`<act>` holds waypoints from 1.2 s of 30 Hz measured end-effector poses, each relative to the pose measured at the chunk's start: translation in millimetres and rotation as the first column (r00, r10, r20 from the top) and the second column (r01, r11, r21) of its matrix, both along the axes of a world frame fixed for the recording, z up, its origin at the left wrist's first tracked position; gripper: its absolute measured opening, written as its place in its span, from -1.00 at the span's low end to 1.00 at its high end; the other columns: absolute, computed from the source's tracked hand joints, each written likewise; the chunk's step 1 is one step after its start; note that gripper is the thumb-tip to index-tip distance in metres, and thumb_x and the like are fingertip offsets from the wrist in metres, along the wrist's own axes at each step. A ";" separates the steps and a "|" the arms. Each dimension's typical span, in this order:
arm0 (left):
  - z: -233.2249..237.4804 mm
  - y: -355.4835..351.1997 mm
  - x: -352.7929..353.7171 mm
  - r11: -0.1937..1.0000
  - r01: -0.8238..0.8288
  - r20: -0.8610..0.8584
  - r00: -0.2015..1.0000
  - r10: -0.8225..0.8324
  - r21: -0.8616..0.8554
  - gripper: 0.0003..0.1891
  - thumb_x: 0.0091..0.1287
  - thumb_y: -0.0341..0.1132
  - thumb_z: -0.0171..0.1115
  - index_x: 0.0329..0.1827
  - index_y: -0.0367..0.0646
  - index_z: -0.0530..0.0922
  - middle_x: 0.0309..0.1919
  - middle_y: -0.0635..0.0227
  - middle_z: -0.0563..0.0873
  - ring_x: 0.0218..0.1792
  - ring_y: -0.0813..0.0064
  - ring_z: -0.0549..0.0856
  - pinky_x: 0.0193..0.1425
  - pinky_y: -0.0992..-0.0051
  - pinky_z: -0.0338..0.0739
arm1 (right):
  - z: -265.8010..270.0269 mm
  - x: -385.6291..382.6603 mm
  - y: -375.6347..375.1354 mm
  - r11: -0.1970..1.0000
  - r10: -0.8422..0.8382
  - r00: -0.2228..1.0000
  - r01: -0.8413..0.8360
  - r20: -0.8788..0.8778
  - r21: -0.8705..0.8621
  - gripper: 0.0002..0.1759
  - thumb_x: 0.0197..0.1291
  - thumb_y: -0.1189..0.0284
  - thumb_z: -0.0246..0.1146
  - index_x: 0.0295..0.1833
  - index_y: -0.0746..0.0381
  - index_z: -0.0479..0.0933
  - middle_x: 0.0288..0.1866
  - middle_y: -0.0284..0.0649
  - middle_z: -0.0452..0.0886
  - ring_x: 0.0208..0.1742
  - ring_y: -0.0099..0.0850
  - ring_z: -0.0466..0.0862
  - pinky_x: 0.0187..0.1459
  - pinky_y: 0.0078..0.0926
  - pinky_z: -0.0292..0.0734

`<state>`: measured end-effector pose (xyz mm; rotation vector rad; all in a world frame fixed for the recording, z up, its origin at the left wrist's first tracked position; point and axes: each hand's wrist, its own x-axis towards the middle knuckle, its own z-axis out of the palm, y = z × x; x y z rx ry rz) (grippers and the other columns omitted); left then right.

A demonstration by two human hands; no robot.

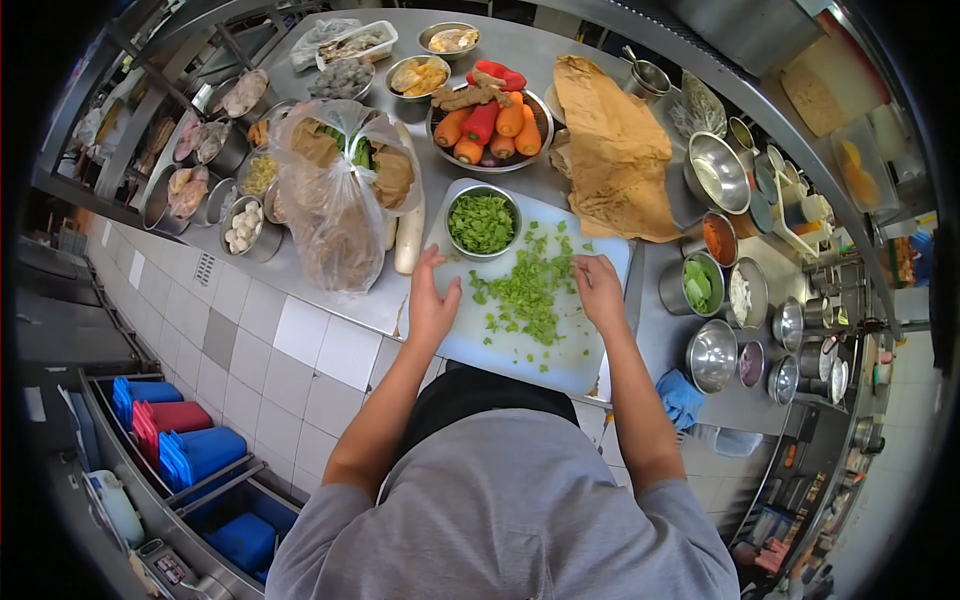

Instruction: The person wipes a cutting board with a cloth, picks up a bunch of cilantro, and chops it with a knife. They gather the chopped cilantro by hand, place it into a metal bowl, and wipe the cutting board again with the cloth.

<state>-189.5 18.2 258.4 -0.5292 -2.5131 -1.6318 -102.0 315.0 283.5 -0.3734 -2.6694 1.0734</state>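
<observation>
Chopped green leaves (pixel 530 290) lie scattered over a pale cutting board (pixel 575 372) in front of me. A steel bowl (pixel 484 253) holding more chopped leaves stands at the board's upper left. Beside the board's left edge, below that bowl, is my left hand (pixel 434 300), empty, with thumb and fingers apart. At the right side of the board, my right hand (pixel 601 288) is by the edge of the leaf pile. Its fingers are bent close together, and whatever they may hold is too small to make out.
Behind the board stands a basket of carrots and red peppers (pixel 489 125). Brown paper (pixel 615 150) lies to its right. A knotted plastic bag (pixel 340 200) and a white radish (pixel 409 225) are at the left. Metal bowls (pixel 712 356) and a blue cloth (pixel 680 400) sit at the right.
</observation>
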 end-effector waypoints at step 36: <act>1.5 79.4 41.9 0.771 0.438 0.001 0.870 -0.493 -0.462 0.08 0.06 -0.12 0.59 0.58 -0.29 0.11 0.54 -0.05 0.24 0.58 -0.01 0.20 0.63 -0.05 0.04 | -46.1 42.4 -25.1 0.929 0.028 0.998 -0.048 0.060 0.366 -0.24 0.40 0.21 0.19 0.54 0.43 0.18 0.62 0.16 0.14 0.64 0.11 0.11 0.61 0.07 -0.11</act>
